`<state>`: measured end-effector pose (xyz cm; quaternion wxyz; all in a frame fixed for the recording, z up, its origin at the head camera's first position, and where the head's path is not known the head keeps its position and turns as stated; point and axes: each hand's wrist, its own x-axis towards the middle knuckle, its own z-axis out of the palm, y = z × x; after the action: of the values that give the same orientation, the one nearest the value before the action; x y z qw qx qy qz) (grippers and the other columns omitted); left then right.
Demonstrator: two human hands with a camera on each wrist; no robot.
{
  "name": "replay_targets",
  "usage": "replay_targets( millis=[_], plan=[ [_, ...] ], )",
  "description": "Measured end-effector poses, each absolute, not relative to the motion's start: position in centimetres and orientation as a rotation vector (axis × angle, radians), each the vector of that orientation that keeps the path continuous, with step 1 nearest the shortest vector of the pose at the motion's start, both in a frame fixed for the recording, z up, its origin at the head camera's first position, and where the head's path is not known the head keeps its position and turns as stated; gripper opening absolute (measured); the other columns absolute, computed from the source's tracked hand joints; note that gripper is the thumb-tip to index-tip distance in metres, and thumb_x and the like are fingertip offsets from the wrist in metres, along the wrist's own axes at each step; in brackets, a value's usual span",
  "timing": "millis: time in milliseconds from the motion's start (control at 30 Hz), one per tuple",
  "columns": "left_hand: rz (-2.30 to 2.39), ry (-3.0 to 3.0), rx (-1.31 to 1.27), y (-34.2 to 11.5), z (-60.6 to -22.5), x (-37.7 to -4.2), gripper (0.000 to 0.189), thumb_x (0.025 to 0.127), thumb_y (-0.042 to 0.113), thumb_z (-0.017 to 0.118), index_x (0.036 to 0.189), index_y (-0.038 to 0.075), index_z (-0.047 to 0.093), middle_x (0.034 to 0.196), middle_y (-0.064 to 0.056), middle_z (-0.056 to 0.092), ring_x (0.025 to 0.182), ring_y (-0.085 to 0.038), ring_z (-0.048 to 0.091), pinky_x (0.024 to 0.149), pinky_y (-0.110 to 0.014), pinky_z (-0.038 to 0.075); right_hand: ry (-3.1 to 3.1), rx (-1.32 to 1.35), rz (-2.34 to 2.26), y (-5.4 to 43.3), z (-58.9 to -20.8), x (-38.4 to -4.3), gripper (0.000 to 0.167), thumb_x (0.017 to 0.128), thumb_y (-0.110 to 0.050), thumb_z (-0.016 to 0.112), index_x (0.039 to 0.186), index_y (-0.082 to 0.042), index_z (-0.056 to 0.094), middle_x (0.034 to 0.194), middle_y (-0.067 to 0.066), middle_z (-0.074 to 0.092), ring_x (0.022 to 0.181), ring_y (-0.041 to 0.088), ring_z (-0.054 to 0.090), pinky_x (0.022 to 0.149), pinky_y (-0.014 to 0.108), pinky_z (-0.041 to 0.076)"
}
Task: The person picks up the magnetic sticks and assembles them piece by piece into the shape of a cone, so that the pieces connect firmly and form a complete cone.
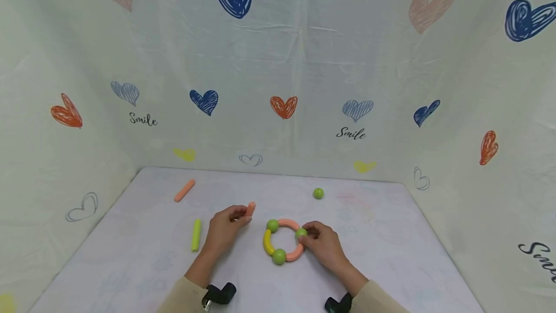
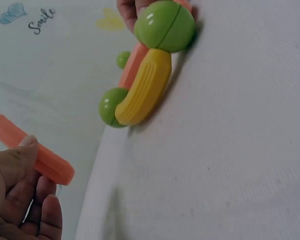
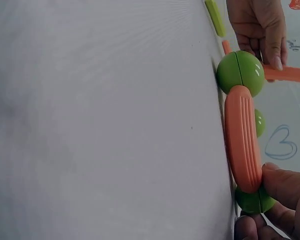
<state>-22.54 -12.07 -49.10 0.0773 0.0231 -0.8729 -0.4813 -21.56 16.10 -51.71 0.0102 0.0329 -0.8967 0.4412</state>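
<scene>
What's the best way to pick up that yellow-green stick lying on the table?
I'd pinch the yellow-green stick around its middle, coming from above, thumb and fingers on its two long sides. It is slim and lies flat, pointing away from the person, with both long sides clear. The left hand is nearest, but holds an orange stick.

The desk (image 1: 378, 260) and the curtain (image 1: 304, 62) are lit evenly and rather dimly in the head view, where the blue heart (image 1: 519, 22) at the right edge is stretched. In the left wrist view, small white glints are seen on the green balls (image 2: 162, 22), and a soft grey shadow is thrown beside the yellow curved piece (image 2: 146, 87). The right wrist view is dulled and blurred toward its left.
</scene>
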Motion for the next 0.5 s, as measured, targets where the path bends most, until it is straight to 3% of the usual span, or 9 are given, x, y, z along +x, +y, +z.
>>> replay_targets(
  millis=[500],
  plan=[
    [-1.609, -2.554, 0.011, -8.0, -48.1, -23.9, 0.027, 0.094, 0.016, 0.081, 0.119, 0.009, 0.074, 0.112, -0.005, 0.078, 0.109, -0.024, 0.071, 0.1, -0.045, 0.058, -2.801, 0.163, 1.374, 15.2, -51.7, -21.9, 0.029, 0.089, -0.019, 0.083, 0.114, -0.007, 0.074, 0.103, 0.003, 0.075, 0.088, 0.012, 0.064, 0.073, 0.026, 0.054]
  ],
)
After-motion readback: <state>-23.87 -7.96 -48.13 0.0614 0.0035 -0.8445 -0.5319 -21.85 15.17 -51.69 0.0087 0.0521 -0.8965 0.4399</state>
